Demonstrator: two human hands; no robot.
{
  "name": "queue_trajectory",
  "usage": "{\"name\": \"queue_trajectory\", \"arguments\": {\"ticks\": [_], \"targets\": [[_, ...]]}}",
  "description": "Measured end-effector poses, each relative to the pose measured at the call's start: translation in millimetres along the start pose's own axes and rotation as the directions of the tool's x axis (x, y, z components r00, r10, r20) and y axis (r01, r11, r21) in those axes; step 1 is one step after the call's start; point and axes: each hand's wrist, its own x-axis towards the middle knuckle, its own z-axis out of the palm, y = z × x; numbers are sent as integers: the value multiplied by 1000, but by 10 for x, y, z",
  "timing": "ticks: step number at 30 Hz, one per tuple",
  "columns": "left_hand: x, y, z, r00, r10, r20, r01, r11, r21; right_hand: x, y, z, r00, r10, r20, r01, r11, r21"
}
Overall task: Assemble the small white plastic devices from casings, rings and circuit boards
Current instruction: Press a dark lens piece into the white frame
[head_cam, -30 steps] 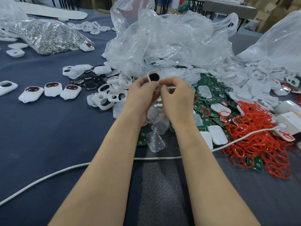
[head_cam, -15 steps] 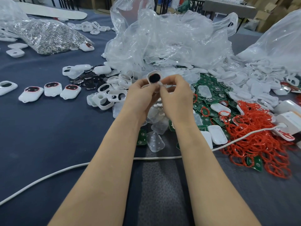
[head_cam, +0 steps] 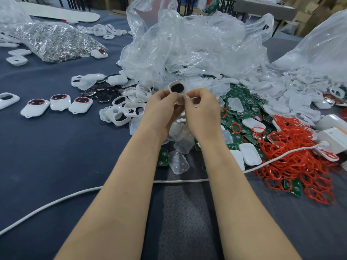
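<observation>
Head view: left hand (head_cam: 159,107) and right hand (head_cam: 202,109) both pinch one white casing (head_cam: 177,88), fingers curled at its lower edge, above the cluttered worktop (head_cam: 56,147). Fingertip hold only; a slip could lose it among loose casings below.

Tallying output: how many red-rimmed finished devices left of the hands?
4: a row of three, left device, middle device, right device; back device beside the silver bag. Piles may hide more.
</observation>
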Motion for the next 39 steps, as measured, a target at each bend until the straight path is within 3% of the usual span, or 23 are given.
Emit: {"name": "queue_trajectory", "arguments": {"ticks": [15, 22, 30, 39], "targets": [[17, -13, 1, 1000, 0, -17, 0, 1000, 21, 11, 0, -11, 999, -26, -44, 23, 997, -71], [10, -25, -4, 999, 35, -24, -33, 995, 98, 2, -14, 9, 998, -3, -62, -2, 997, -79], [26, -46, -29, 977, 157, -147, -118, 963, 240, -16, -69, -2, 997, -67, 32, 71, 987, -147], [41, -45, -45, 977, 180, -111, -152, 963, 223, -29, -56, 2, 993, -115, -3, 111, 967, -231]]}}
